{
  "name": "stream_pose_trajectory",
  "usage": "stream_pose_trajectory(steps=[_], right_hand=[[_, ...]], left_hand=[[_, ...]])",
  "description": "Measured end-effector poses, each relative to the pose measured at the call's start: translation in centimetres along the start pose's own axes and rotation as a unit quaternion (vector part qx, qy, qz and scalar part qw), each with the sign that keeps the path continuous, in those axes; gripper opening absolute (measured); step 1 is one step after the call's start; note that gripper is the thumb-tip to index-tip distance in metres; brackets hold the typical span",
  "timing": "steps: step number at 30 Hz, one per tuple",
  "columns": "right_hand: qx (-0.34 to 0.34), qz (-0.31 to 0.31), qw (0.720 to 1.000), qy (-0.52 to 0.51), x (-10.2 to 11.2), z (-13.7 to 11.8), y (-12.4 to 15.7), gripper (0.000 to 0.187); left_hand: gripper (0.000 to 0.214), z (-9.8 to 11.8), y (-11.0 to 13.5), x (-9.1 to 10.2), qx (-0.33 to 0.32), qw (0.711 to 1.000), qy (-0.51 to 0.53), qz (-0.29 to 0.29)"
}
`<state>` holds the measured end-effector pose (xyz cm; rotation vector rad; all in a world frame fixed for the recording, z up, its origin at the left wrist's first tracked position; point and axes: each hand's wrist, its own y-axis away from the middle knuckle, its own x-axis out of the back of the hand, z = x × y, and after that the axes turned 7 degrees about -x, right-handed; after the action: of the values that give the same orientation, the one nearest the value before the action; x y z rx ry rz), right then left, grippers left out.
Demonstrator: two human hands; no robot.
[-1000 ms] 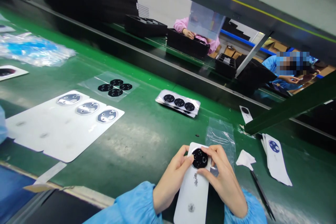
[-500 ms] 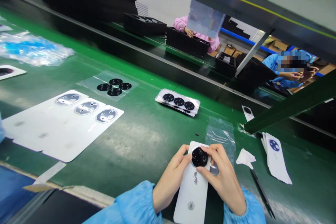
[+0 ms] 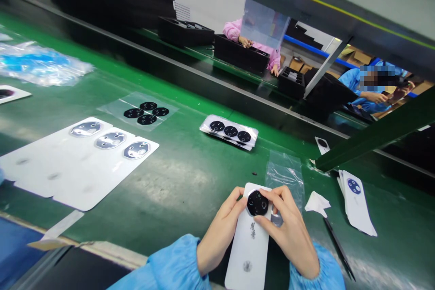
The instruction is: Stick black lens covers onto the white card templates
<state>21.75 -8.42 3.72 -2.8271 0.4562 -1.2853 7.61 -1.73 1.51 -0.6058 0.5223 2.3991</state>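
A white phone back cover (image 3: 249, 253) with dark lettering stands tilted in front of me, its upper end between my hands. At that end sits a black camera lens cover (image 3: 257, 203) with several small holes. My left hand (image 3: 220, 229) grips the phone back cover's left edge, its thumb tip at the lens cover's rim. Thumb and fingers of my right hand (image 3: 290, 229) close on the lens cover from the right, pressed at its top and bottom edges. A clear plastic bag (image 3: 284, 174) lies behind my right hand.
Three white phone back covers (image 3: 84, 167) lie at left, near a clear sheet with black lens covers (image 3: 147, 119). A stack of lens-cover strips (image 3: 229, 132) sits ahead. At right are black tweezers (image 3: 338, 247), crumpled white tissue (image 3: 317, 204), stacked covers (image 3: 360, 208) and a green post (image 3: 374, 133).
My hands keep the same hold on the phone back cover and lens cover. The view has shifted very slightly. Across the bench, a pink-sleeved person's second hand has come into sight.
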Motion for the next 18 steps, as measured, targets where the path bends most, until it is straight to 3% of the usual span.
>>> stream_pose_trajectory(steps=[18], right_hand=[[0.011, -0.006, 1.000, 0.002, 0.00, -0.28, 0.15, 0.040]], left_hand=[[0.027, 0.05, 0.03, 0.00, -0.001, 1.000, -0.002, -0.007]])
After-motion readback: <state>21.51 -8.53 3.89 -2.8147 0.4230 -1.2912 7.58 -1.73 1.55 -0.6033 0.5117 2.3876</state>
